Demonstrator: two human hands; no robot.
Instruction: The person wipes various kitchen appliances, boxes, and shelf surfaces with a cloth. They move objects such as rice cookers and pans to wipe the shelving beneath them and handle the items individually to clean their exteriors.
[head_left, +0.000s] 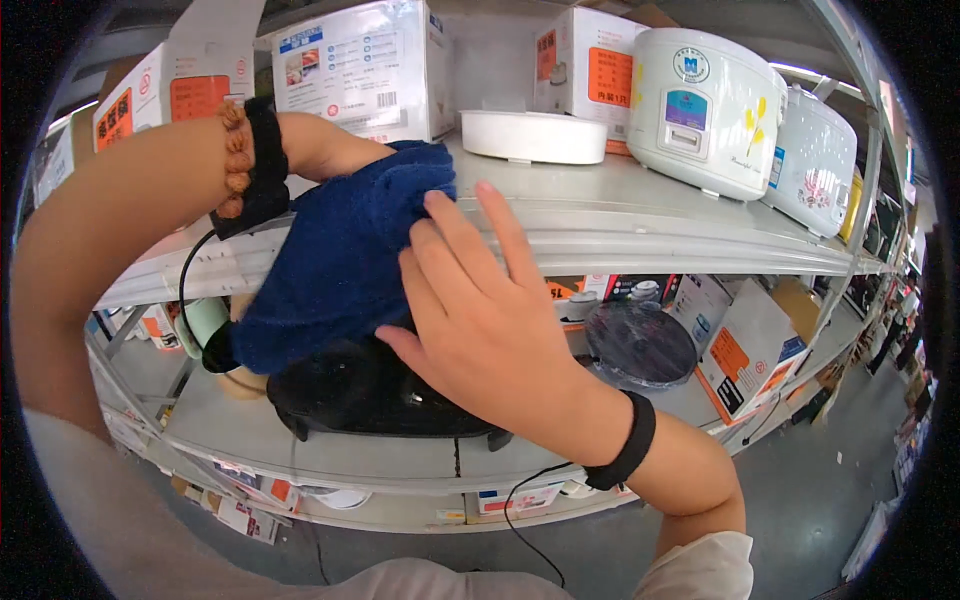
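A dark blue cloth (345,250) hangs in front of the shelf edge. My left hand (335,148) reaches in from the left and holds up the cloth's upper part; its fingers are hidden behind the fabric. My right hand (475,300) is open, its fingers spread and pointing up, several of them against the cloth's right side. The right thumb lies near the cloth's lower edge. Below both hands, a black appliance (350,395) with short feet stands on the middle shelf, partly covered by the cloth and my right hand.
On the upper shelf (600,215) are a white oval tub (533,137), a white rice cooker (695,110), a second cooker (815,160) and cartons (360,70). A plastic-wrapped dark round pan (640,345) and a carton (750,350) stand lower right. A black cable (512,500) hangs down.
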